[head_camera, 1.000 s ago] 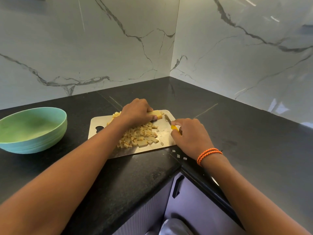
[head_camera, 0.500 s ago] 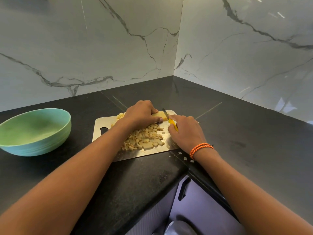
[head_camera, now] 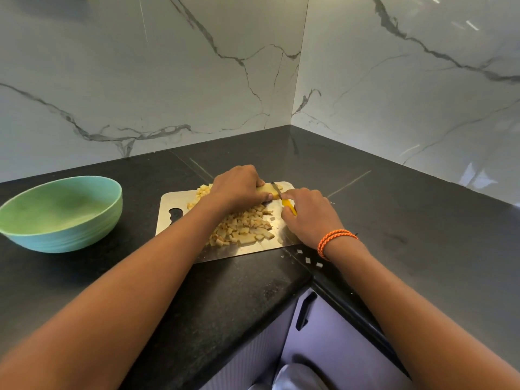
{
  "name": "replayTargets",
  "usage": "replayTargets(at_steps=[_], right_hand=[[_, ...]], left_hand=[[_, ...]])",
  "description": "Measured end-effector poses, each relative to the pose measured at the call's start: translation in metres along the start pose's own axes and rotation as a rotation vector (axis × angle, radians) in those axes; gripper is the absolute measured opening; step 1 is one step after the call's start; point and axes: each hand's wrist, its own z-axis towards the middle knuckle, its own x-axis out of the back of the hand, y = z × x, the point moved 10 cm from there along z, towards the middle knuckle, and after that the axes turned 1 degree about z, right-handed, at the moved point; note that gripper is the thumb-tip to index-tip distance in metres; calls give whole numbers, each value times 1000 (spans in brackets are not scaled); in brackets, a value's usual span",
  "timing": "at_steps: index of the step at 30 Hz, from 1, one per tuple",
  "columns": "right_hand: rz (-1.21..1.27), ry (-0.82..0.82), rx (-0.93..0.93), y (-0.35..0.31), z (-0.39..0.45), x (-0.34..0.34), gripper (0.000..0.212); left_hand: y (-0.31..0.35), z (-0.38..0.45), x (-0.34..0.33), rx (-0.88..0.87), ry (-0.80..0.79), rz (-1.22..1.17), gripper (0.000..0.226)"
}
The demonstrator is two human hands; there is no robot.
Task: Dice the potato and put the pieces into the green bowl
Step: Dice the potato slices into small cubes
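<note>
bowl (head_camera: 64,218): green inside, turquoise-blue outside with faint ribbing
potato (head_camera: 269,190): pale yellow cut face
diced pieces (head_camera: 242,229): pale yellow, some with tan-brown edges
knife (head_camera: 284,199): bright yellow handle, grey blade
cutting board (head_camera: 168,204): plain silvery metal
worktop (head_camera: 394,220): black, finely speckled
walls (head_camera: 140,80): white marble with grey veins
bracelet (head_camera: 334,240): orange braided cord, double-looped
cabinet front (head_camera: 337,347): pale lilac-grey, black handle

Black speckled corner desk (head_camera: 230,299) across frame centre; green bowl (head_camera: 60,213) at left, steel cutting board (head_camera: 168,205) mid-frame, stray potato bits (head_camera: 308,259) lower right of board.
</note>
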Motion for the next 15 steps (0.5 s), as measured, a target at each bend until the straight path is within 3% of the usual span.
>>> replayTargets(at_steps=[15], right_hand=[[6,1,8,0,-49,20,40]], left_hand=[[-4,0,2,-19,-29,6,49]])
